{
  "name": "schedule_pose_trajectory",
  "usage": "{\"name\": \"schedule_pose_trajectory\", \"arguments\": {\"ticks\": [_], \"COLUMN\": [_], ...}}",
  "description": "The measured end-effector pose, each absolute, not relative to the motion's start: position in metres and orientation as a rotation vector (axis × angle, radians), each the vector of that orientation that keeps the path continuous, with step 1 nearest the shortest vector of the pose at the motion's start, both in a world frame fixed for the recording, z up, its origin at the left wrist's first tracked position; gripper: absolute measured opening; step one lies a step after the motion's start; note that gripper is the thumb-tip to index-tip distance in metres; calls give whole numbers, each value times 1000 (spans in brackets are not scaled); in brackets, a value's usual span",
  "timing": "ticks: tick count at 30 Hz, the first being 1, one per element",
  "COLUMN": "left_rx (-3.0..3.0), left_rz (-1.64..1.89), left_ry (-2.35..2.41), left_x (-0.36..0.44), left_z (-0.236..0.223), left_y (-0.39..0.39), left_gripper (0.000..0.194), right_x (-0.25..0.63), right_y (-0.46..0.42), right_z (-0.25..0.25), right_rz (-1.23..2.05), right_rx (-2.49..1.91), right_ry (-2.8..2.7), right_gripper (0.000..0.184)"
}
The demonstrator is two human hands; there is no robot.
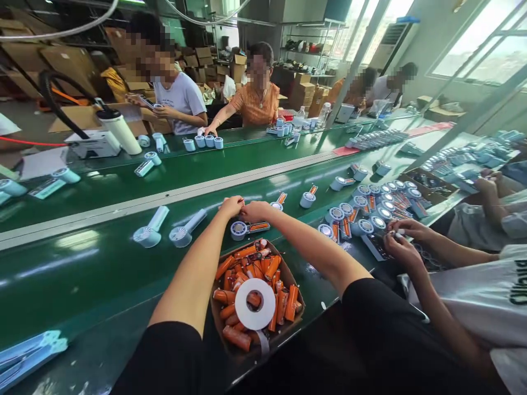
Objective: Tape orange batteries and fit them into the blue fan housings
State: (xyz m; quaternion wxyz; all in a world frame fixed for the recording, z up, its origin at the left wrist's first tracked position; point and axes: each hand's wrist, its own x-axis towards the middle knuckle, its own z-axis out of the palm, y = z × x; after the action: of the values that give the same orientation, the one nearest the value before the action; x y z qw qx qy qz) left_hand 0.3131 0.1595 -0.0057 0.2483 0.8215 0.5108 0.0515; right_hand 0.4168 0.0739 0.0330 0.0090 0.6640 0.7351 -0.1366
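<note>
My left hand point(232, 207) and my right hand point(256, 212) meet over the green belt, fingers pinched close together. Whatever sits between the fingertips is too small or hidden to make out. Just below them lies a pale blue handheld fan point(239, 230), its open handle showing an orange battery point(258, 226). Another fan point(277, 206) is partly covered by my right forearm. In front of my body stands a cardboard box point(217, 323) full of orange batteries point(237, 338), with a roll of white tape point(242, 315) on top.
Two closed-up fans point(147, 236) point(181, 236) lie left on the green conveyor belt point(102, 274). Many open fans point(364, 226) crowd the right side, near a co-worker's hands point(401, 244). Other people work across the belt. Blue handle covers point(31, 356) lie at lower left.
</note>
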Motion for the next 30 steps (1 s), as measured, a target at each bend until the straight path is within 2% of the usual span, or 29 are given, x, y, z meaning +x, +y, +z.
{"name": "schedule_pose_trajectory", "arguments": {"ticks": [3,4,5,7,9,10,12,15,17,21,23,26,28,30], "left_rx": [2250,2289,2345,2501,2617,2693,2867,3031,3046,3002,2983,2937,2901,2866], "left_rz": [242,311,372,482,350,294,267,435,668,1017,1063,1124,1150,1164], "left_ry": [1442,1390,1276,766,304,234,270,399,501,689,743,879,1007,1103], "left_x": [304,293,278,238,194,175,146,128,124,111,99,74,57,43], "left_z": [16,23,28,32,27,22,12,5,10,26,29,26,21,15], "left_y": [130,114,94,45,-6,-30,-67,-96,-104,-115,-119,-122,-125,-129], "left_gripper": [35,39,42,44,52,58,52,50,42,30,25,19,19,21], "right_x": [440,448,456,468,472,472,466,444,421,365,345,344,361,386], "right_y": [24,-4,-35,-105,-168,-193,-226,-236,-228,-218,-218,-213,-196,-172], "right_z": [42,39,33,14,-8,-17,-26,-20,-9,11,18,25,26,22], "right_rz": [-413,-476,-639,-1014,-1311,-1438,-1551,-1526,-1665,-2187,-2105,-1795,-1602,-1243], "right_rx": [2235,2425,2574,2805,2965,3027,3152,3309,3150,2269,1865,1323,1349,1718], "right_ry": [2445,2539,2607,2557,2350,2256,2133,2121,2255,2488,2597,2753,2843,2926], "right_gripper": [40,39,37,46,61,65,69,64,55,50,28,19,15,23]}}
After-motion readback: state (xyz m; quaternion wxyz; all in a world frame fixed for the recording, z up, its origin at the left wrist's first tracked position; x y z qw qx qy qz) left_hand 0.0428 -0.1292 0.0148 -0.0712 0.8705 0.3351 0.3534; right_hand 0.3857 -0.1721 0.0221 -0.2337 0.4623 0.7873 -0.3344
